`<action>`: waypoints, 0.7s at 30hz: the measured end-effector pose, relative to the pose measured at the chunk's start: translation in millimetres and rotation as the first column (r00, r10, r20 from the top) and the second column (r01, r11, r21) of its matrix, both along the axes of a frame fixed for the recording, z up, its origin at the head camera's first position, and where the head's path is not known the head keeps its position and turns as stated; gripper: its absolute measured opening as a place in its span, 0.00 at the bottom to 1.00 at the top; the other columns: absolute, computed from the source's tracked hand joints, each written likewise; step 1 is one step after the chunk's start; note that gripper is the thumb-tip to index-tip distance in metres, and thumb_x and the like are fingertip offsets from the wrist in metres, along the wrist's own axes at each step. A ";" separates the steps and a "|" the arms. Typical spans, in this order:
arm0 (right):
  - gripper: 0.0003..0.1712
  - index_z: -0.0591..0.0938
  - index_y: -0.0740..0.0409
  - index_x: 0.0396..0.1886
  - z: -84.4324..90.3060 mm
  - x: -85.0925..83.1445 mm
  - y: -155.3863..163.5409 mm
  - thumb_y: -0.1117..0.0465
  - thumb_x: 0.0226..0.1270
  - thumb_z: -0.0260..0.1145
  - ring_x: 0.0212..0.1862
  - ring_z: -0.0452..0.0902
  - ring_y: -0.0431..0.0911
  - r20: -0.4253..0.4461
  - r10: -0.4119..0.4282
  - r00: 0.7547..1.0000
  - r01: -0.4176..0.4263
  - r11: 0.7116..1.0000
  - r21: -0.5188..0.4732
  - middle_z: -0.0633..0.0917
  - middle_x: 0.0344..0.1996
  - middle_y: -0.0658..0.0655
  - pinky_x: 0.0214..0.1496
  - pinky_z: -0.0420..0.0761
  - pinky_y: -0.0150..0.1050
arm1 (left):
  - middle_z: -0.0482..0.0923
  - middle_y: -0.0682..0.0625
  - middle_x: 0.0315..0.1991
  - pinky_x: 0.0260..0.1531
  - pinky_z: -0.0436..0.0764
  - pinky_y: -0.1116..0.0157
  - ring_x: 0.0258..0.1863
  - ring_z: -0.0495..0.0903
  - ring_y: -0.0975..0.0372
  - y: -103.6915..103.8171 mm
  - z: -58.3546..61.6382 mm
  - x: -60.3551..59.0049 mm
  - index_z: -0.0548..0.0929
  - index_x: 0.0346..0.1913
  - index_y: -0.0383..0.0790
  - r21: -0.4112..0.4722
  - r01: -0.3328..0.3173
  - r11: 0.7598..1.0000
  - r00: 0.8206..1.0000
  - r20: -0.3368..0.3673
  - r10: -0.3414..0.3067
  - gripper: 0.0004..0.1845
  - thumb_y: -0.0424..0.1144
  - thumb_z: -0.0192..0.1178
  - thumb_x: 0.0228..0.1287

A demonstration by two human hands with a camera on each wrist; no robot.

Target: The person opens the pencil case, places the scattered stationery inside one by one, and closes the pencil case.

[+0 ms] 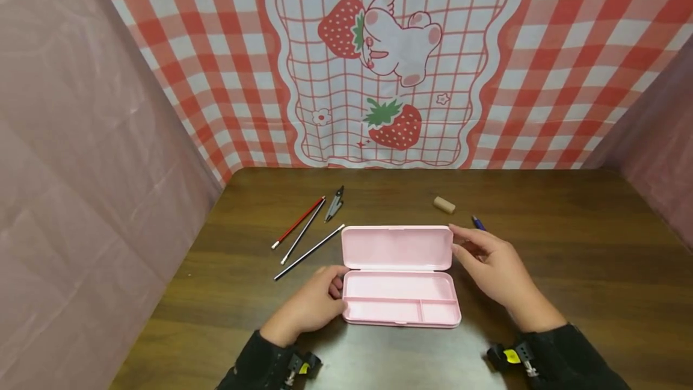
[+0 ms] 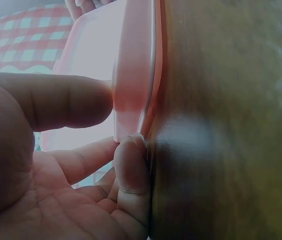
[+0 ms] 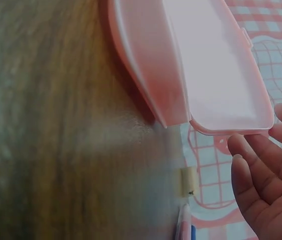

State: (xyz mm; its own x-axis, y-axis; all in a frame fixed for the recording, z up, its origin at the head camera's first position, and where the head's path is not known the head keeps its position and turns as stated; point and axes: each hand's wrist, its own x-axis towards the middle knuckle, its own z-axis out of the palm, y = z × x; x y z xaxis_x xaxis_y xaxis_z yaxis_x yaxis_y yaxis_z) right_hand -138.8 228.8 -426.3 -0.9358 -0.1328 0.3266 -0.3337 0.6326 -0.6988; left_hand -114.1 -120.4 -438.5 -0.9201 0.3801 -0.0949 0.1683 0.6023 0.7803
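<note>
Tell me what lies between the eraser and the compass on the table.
Head view: bare brown table lies between the eraser and the compass; the open pink pencil case sits nearer the person.

1. You face a dark brown wood-grain surface (image 1: 568, 269) with a soft glare of light on its near edge.
2. Behind it you see a red-and-white checked cloth (image 1: 568, 47) hung as a backdrop, printed with strawberries and a white rabbit.
3. On your left and right, plain pinkish sheets (image 1: 70, 197) close in the sides.
</note>
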 end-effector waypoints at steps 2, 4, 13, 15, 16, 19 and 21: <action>0.25 0.81 0.56 0.67 -1.6 1.5 0.0 0.60 0.72 0.70 0.42 0.81 0.45 0.001 0.001 1.000 -0.001 1.000 0.013 0.88 0.46 0.55 0.40 0.81 0.33 | 0.72 0.48 0.41 0.42 0.74 0.62 0.41 0.73 0.58 0.0 0.0 0.1 0.75 0.63 0.29 -0.009 -0.002 1.000 1.000 0.002 0.002 0.29 0.25 0.66 0.56; 0.25 0.81 0.55 0.68 -3.4 2.5 -0.3 0.59 0.73 0.69 0.42 0.82 0.47 0.009 0.003 1.000 -0.004 1.000 0.017 0.88 0.45 0.54 0.39 0.81 0.35 | 0.72 0.48 0.41 0.42 0.74 0.62 0.41 0.73 0.58 -0.2 0.0 0.4 0.75 0.63 0.29 -0.013 -0.004 1.000 1.000 0.007 0.005 0.29 0.25 0.66 0.56; 0.29 0.77 0.59 0.70 -6.1 0.2 3.6 0.61 0.71 0.70 0.42 0.78 0.44 0.024 0.083 0.996 -0.084 0.996 0.042 0.82 0.51 0.57 0.43 0.81 0.34 | 0.72 0.48 0.41 0.42 0.74 0.62 0.41 0.73 0.58 1.5 -0.1 0.6 0.76 0.63 0.31 0.002 -0.023 1.000 1.000 0.021 0.023 0.29 0.25 0.66 0.55; 0.30 0.76 0.61 0.70 -5.7 -1.0 4.2 0.61 0.71 0.71 0.41 0.78 0.43 0.019 0.105 0.994 -0.106 0.993 0.044 0.81 0.52 0.57 0.42 0.81 0.34 | 0.72 0.48 0.41 0.42 0.74 0.63 0.41 0.73 0.58 1.8 -0.4 0.1 0.77 0.62 0.31 0.000 -0.028 1.000 0.999 0.019 0.028 0.29 0.26 0.66 0.55; 0.31 0.76 0.62 0.71 -6.1 -1.5 4.1 0.61 0.70 0.71 0.40 0.77 0.42 0.018 0.112 0.994 -0.112 0.993 0.043 0.80 0.52 0.57 0.41 0.80 0.34 | 0.72 0.48 0.41 0.42 0.75 0.63 0.41 0.73 0.58 1.9 -0.5 0.0 0.77 0.62 0.30 0.002 -0.030 1.000 0.999 0.019 0.030 0.29 0.26 0.66 0.54; 0.33 0.73 0.65 0.72 -6.9 -2.0 4.0 0.60 0.71 0.71 0.39 0.77 0.43 0.052 0.129 0.990 -0.131 0.991 0.041 0.78 0.55 0.58 0.39 0.79 0.34 | 0.73 0.48 0.41 0.42 0.75 0.63 0.40 0.73 0.58 1.7 -1.2 -0.2 0.77 0.61 0.29 0.005 -0.036 0.999 0.999 0.021 0.036 0.28 0.26 0.67 0.54; 0.34 0.72 0.66 0.73 -7.5 -2.0 3.6 0.58 0.72 0.70 0.40 0.76 0.43 0.078 0.134 0.988 -0.139 0.989 0.058 0.78 0.58 0.59 0.40 0.79 0.35 | 0.73 0.48 0.41 0.42 0.75 0.63 0.40 0.74 0.58 0.8 -1.4 -0.1 0.77 0.60 0.28 0.014 -0.035 0.999 0.999 0.018 0.035 0.27 0.26 0.67 0.54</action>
State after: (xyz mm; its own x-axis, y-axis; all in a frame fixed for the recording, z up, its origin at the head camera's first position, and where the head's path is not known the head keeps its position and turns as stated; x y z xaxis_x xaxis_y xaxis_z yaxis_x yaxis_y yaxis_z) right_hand -140.9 232.4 -433.7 -0.9287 -0.2788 0.2444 -0.3689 0.6281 -0.6851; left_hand -114.2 -119.6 -439.9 -0.9312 0.3488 -0.1060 0.1332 0.5961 0.7918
